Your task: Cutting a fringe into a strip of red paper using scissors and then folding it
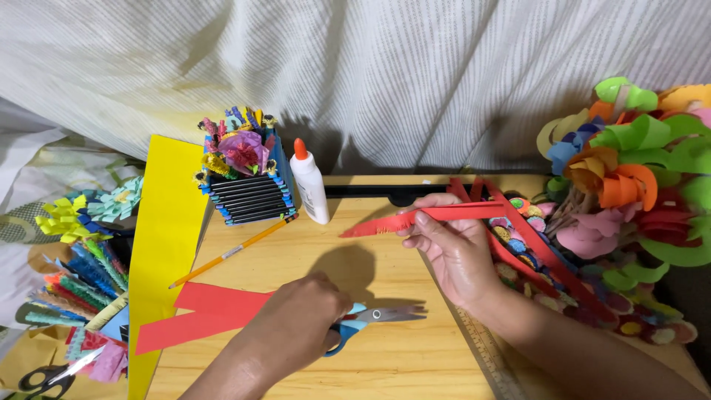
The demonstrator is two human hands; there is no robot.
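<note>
My left hand (300, 315) rests on the wooden table (385, 363), closed over the blue handles of a pair of scissors (381, 315) whose blades lie flat, pointing right. My right hand (452, 248) pinches a long red paper strip (392, 222) with a fringed lower edge; the strip is lifted above the table and points left. Two wide red paper strips (204, 311) lie on the table under and to the left of my left wrist.
A white glue bottle with an orange cap (309, 185), a blue paper holder with crafts (248, 174) and a pencil (233, 252) stand behind. Yellow sheet (167, 230) at left, black scissors (48, 378) bottom left, ruler (489, 355), paper flowers (629, 170) at right.
</note>
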